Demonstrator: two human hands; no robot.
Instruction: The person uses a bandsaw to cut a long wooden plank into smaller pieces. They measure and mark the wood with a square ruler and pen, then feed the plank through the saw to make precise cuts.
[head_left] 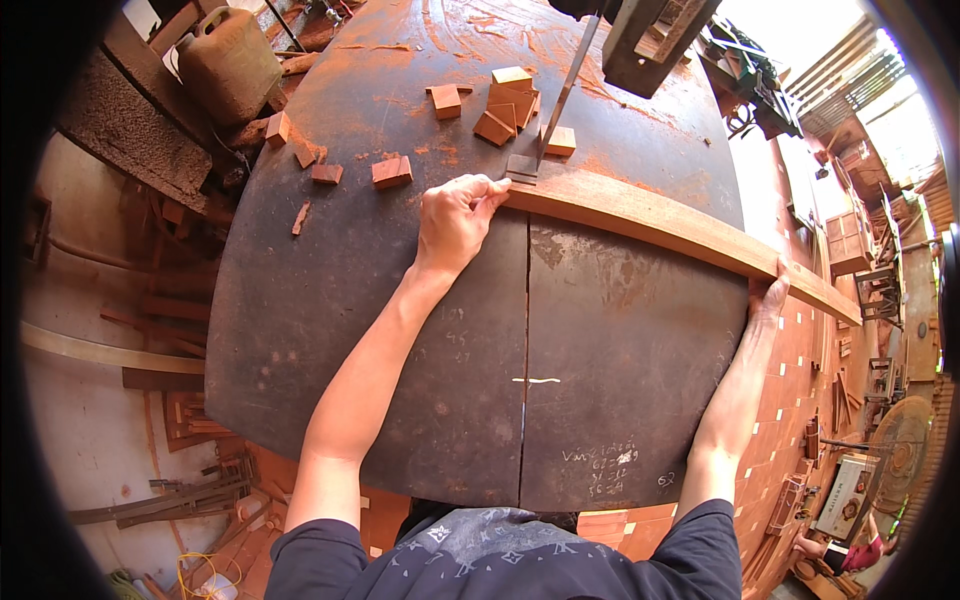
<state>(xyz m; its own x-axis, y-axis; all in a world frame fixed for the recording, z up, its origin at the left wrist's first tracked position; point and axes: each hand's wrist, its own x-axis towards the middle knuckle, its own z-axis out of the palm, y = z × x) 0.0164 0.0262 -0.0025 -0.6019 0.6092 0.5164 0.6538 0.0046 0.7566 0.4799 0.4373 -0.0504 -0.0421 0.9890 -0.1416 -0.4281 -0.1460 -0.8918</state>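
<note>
A long reddish wooden board (660, 225) lies across a dark metal bandsaw table (400, 300), running from the blade out past the table's right edge. My left hand (455, 220) grips the board's left end, fingertips just beside the thin upright saw blade (565, 95). My right hand (768, 300) holds the board's near edge at the table's right rim. A small grey block (521, 166) sits at the foot of the blade, touching the board's end.
Several small wooden offcuts (510, 105) and red sawdust lie on the table behind the blade; more blocks (392, 171) lie to the left. A tan plastic jug (228, 62) stands far left. Scrap wood litters the floor; another person (850, 552) is at lower right.
</note>
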